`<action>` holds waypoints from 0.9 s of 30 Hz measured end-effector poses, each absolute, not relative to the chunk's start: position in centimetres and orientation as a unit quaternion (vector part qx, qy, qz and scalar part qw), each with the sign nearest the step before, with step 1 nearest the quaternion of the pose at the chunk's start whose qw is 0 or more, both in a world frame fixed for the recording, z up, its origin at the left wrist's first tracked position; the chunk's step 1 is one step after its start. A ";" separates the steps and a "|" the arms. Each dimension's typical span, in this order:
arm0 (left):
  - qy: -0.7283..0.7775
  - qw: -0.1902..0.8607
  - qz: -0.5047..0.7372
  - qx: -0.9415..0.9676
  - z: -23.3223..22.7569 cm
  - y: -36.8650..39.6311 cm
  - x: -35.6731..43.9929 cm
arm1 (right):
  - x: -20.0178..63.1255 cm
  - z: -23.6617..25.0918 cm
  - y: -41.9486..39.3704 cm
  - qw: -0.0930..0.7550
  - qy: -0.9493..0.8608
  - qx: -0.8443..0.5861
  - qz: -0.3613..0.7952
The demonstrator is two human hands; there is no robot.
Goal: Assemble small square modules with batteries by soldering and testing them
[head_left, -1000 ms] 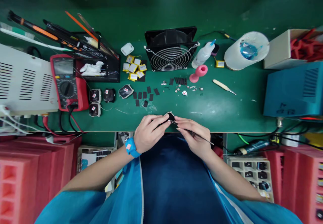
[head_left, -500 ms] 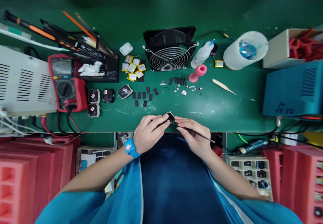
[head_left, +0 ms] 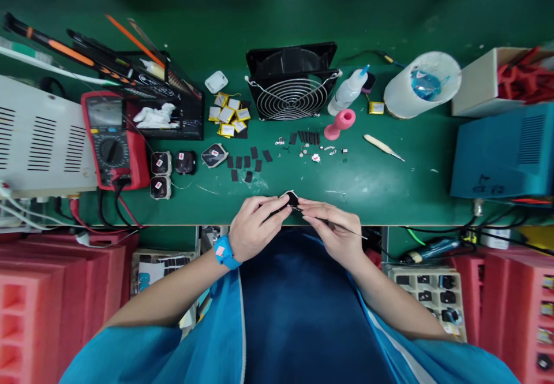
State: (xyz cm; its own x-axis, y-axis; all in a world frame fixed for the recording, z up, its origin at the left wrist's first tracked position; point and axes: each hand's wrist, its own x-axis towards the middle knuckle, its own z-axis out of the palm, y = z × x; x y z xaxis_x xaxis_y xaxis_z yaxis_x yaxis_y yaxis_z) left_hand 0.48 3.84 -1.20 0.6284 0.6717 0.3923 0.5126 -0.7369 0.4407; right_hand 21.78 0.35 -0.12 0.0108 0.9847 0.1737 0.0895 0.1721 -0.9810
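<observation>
At the table's front edge, my left hand (head_left: 258,222), with a blue wrist band, is closed on a small black device housing (head_left: 292,199) with a light rim. Fingers cover much of that housing. My right hand (head_left: 335,228) pinches thin dark tweezers (head_left: 348,231), slanting, with their tip end at the housing's near right side. Whatever the tips touch is too small to make out. Beyond the hands lie several black rectangular pads (head_left: 239,163) and some tiny metal parts (head_left: 305,148).
A fan (head_left: 294,84) stands at the back, between yellow-edged battery cells (head_left: 227,115) and a squeeze bottle (head_left: 348,92). Similar housings (head_left: 161,187) sit by a red multimeter (head_left: 110,147) on the left. A pale-handled tool (head_left: 381,146) and blue box (head_left: 502,156) are on the right.
The tweezers have turned slightly in my right hand, and their rear end sits a little higher. My left hand and the housing stay nearly in place.
</observation>
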 end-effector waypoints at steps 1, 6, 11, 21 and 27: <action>0.332 0.144 0.274 0.891 -1.2 3.9 0.5 | 21.8 -0.2 0.3 0.524 -0.562 -0.477 0.426; 0.332 0.141 0.274 0.892 -1.1 3.9 0.4 | 21.8 -0.3 0.2 0.524 -0.570 -0.480 0.413; 0.325 0.137 0.280 0.893 -1.2 3.9 0.5 | 21.8 -0.1 0.3 0.516 -0.571 -0.489 0.411; 0.330 0.144 0.281 0.889 -1.0 3.9 0.5 | 22.2 0.1 0.5 0.501 -0.538 -0.496 0.461; 0.334 0.154 0.285 0.885 -1.2 3.8 0.4 | 21.9 0.2 0.5 0.497 -0.523 -0.511 0.467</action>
State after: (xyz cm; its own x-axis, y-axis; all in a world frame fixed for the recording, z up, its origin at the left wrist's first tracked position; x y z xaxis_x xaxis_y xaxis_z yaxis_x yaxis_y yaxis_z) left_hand 0.39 3.79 -1.24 0.6144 0.6794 0.4013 0.5036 -0.7291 0.4634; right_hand 21.91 0.52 0.24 0.0170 0.9990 0.0417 0.0702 0.0404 -0.9967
